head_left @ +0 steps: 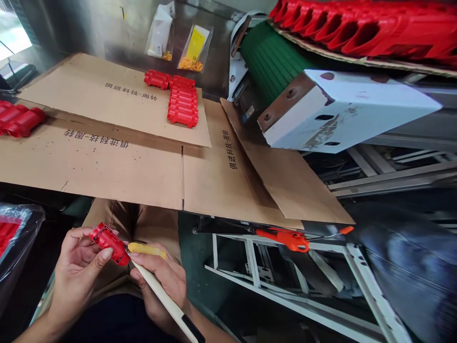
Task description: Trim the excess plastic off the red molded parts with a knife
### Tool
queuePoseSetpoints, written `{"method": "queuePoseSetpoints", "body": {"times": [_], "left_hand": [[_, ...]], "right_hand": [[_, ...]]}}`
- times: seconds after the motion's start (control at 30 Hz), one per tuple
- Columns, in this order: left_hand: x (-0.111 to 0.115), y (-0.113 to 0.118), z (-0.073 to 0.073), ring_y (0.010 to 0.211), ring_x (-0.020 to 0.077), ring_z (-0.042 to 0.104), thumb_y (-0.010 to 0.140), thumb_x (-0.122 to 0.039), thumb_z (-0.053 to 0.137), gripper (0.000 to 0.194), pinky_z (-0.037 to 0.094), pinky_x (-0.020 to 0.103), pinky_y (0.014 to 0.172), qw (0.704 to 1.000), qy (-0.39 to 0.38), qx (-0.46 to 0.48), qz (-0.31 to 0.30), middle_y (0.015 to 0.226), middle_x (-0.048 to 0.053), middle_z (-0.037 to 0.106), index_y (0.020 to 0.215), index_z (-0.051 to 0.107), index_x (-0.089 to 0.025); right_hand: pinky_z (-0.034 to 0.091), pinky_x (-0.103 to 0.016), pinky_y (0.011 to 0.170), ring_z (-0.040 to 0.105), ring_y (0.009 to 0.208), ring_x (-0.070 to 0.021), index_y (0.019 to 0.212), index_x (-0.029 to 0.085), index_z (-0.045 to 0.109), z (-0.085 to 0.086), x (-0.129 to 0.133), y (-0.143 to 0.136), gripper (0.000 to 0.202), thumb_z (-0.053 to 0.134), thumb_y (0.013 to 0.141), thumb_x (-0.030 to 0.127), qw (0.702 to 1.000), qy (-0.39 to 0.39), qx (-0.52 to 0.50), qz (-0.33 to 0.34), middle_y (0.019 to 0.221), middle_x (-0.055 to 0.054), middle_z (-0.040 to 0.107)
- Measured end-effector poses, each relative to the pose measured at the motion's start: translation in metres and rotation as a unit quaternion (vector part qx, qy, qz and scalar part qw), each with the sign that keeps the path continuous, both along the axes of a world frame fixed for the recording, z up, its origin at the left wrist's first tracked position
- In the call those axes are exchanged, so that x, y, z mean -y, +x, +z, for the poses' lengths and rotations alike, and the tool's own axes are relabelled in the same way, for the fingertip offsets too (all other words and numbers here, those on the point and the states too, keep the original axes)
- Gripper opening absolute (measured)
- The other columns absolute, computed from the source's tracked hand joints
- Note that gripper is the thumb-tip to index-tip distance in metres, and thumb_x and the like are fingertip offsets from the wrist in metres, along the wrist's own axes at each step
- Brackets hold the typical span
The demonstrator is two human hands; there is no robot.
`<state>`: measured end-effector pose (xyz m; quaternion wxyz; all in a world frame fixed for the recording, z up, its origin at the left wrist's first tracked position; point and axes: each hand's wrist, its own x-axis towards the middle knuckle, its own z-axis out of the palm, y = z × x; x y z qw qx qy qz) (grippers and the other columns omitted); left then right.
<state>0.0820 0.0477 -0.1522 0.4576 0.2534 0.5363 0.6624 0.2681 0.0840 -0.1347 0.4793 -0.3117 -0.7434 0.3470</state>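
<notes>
Above my lap, my left hand (80, 267) pinches a red plastic part (107, 244), a short ribbed housing, between thumb and fingers. My right hand (162, 274) is closed around a long cream stick-like tool (157, 288) with a black end. A yellow piece (146, 249), perhaps a handle, sticks out above the same fingers. The front of the tools meets the lower right end of the red part; the exact contact is hidden by the fingers.
Cardboard sheets (150, 176) cover the bench, with red parts (183, 102) grouped on them and more red parts (21, 119) at left. Bags of small orange pieces (194, 50) lie behind. A green conveyor (274, 57) carries red housings (339, 28). Orange-handled pliers (293, 239) lie at the bench edge.
</notes>
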Motion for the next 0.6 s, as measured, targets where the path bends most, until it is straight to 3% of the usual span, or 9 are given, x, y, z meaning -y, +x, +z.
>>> {"method": "queuePoseSetpoints", "body": {"times": [0.6], "left_hand": [[-0.002, 0.0016, 0.0079, 0.08, 0.0204, 0.083, 0.076, -0.019, 0.096, 0.036, 0.069, 0.029, 0.072, 0.998, 0.023, 0.047, 0.028, 0.092, 0.005, 0.085, 0.102, 0.07, -0.022]], "right_hand": [[0.067, -0.035, 0.096, 0.077, 0.114, -0.0234, 0.131, 0.019, 0.066, 0.0004, 0.0079, -0.0018, 0.022, 0.058, 0.111, 0.024, 0.999, -0.021, -0.022, 0.016, 0.121, -0.014, 0.079]]}}
